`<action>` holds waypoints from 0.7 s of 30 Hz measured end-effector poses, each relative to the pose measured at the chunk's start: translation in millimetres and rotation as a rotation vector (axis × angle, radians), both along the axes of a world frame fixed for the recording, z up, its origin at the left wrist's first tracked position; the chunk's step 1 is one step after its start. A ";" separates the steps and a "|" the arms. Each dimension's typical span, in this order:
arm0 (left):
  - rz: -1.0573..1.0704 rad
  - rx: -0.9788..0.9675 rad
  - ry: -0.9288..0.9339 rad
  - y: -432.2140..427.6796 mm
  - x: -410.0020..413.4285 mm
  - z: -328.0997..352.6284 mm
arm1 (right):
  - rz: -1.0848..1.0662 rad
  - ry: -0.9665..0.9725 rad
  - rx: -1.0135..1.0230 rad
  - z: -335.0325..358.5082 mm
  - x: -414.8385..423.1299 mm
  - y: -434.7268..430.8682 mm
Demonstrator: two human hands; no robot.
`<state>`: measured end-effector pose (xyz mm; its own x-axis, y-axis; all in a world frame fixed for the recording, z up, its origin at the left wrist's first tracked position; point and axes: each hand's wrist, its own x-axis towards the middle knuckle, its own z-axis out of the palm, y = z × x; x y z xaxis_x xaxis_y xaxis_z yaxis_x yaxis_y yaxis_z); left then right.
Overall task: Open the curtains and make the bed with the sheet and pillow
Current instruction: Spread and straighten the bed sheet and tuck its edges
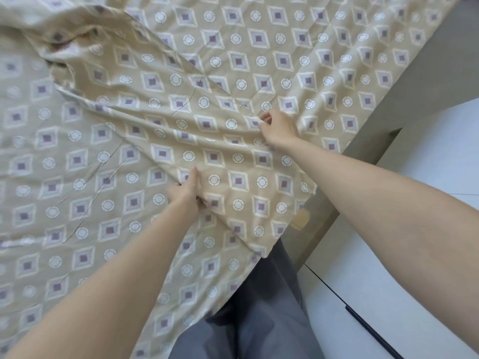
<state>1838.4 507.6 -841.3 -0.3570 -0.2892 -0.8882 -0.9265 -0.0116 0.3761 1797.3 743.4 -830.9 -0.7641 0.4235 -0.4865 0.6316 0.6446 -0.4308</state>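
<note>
A beige sheet (160,104) with a pattern of squares and circles lies rumpled and folded over itself across the bed, which wears the same pattern. My left hand (184,189) grips a fold of the sheet near the bed's front edge. My right hand (279,128) pinches the sheet's edge further up and to the right. The sheet bunches into a thick twist at the upper left (64,45). One corner hangs over the bed's edge (259,250). No pillow and no curtains are in view.
The bed's grey-beige side frame (404,81) runs diagonally on the right. White floor tiles (404,268) lie beyond it, with a thin dark rod (370,332) on them. My legs in grey trousers (248,320) stand against the bed's edge.
</note>
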 end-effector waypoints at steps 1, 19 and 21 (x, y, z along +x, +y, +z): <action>0.015 -0.065 0.047 -5.6 -8.6 -3.2 | 0.006 -0.013 0.002 -3.9 -5.1 -4.1; 0.196 -0.015 0.062 -57.4 -72.6 5.8 | -0.031 -0.084 -0.158 10.3 -103.5 -51.3; 0.234 -0.054 0.132 -63.3 -91.6 7.1 | 0.020 -0.091 -0.181 10.3 -125.3 -62.4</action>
